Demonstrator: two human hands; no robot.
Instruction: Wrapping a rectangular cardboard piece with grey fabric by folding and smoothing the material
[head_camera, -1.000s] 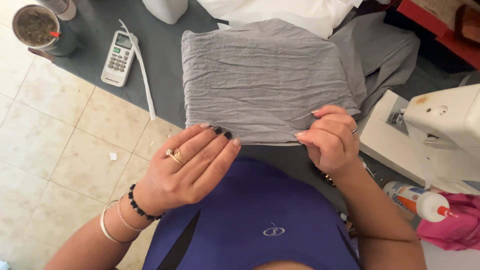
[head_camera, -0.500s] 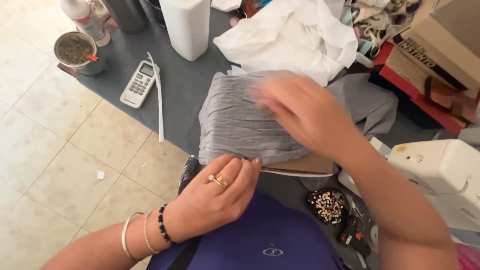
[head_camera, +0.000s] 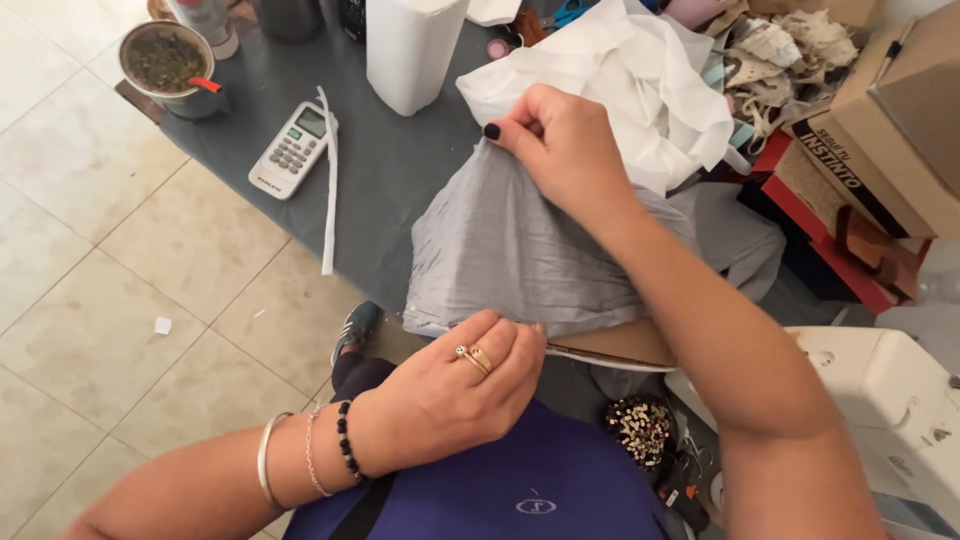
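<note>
A crinkled grey cloth (head_camera: 520, 250) lies folded on the dark grey table (head_camera: 390, 170), over a brown card piece at the near edge. My right hand (head_camera: 565, 145) reaches across and pinches the cloth's far edge, lifting it slightly. My left hand (head_camera: 455, 395), with rings and bracelets, presses down on the cloth's near edge at the table's front.
A white remote (head_camera: 292, 150) and a white strip (head_camera: 328, 180) lie at the left. A metal cup (head_camera: 172, 68), a white container (head_camera: 412, 50), crumpled white fabric (head_camera: 620, 80), cardboard boxes (head_camera: 880, 130), a white sewing machine (head_camera: 890, 400) and a pin holder (head_camera: 640, 428) surround the cloth.
My right hand has moved from the cloth's near edge to its far edge and gripped it. My left hand has shifted onto the near edge. The view has tilted further over the table.
</note>
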